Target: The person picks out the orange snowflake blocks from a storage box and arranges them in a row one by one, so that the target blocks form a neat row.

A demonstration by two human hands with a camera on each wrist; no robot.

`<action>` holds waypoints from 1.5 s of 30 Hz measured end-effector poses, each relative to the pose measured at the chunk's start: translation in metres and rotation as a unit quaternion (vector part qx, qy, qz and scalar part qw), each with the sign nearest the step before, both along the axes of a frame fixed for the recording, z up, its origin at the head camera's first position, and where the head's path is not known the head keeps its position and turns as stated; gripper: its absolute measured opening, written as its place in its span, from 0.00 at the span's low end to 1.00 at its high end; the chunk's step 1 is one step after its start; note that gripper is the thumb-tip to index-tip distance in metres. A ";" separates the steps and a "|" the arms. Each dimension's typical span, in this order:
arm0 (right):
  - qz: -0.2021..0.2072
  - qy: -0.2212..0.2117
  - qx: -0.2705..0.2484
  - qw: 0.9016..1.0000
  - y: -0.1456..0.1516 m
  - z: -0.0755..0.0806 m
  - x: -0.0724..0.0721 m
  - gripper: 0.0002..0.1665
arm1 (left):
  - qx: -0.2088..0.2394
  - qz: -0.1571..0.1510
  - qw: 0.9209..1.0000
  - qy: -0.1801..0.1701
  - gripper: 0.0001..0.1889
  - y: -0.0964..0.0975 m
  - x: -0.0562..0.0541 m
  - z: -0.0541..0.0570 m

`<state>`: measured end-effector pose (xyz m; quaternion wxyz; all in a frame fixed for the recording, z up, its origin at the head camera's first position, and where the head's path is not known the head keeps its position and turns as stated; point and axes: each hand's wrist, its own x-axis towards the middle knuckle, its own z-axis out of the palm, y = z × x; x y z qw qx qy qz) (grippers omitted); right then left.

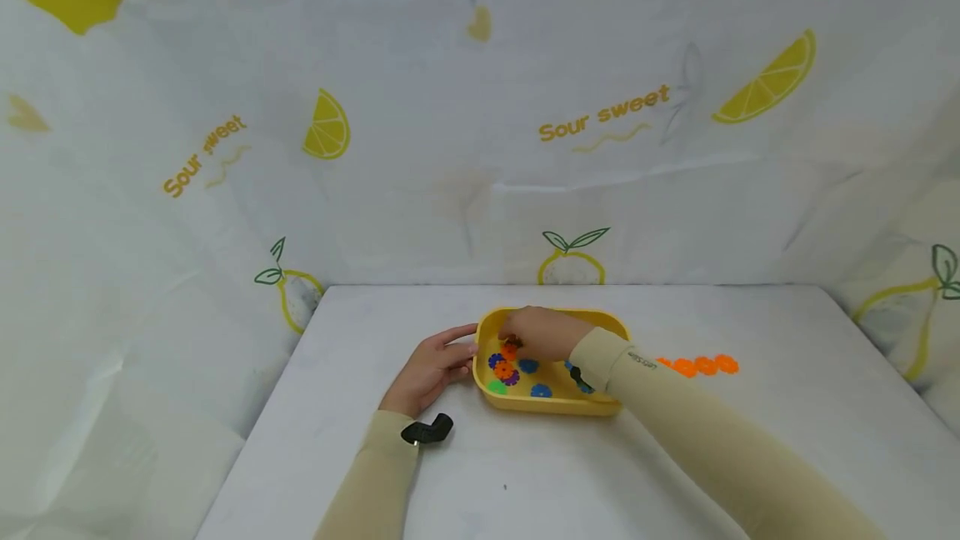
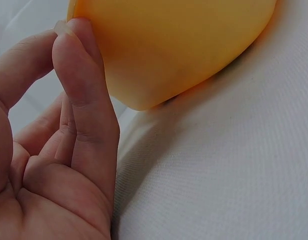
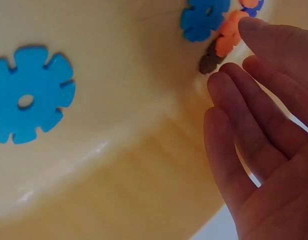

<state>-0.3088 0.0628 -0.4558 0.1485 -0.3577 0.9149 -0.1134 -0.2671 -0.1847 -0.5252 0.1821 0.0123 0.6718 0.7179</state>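
Observation:
My left hand (image 1: 430, 369) is beside the left end of a yellow plastic tray (image 1: 547, 407), its fingers reaching to the outer wall. In the left wrist view, the thumb and fingertips touch the tray near its rim. My right hand (image 1: 543, 332) reaches down inside the tray at its back left. In the right wrist view its thumb and fingers are apart and gently bent, close to an orange notched disc (image 3: 231, 32) and a dark brown disc (image 3: 210, 60). A blue notched disc (image 3: 31, 95) with a hole in its middle lies flat on the tray floor.
Green (image 1: 497, 387), purple and more blue discs lie in the tray. Several orange discs (image 1: 706, 366) form a row on the white table (image 1: 525, 473), right of the tray. A white lemon-print sheet (image 1: 420, 148) hangs behind the table.

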 end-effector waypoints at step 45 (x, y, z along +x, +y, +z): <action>-0.068 -0.050 -0.163 0.983 0.067 0.027 0.024 0.19 | 0.001 0.020 1.000 0.000 0.30 0.005 0.004 -0.002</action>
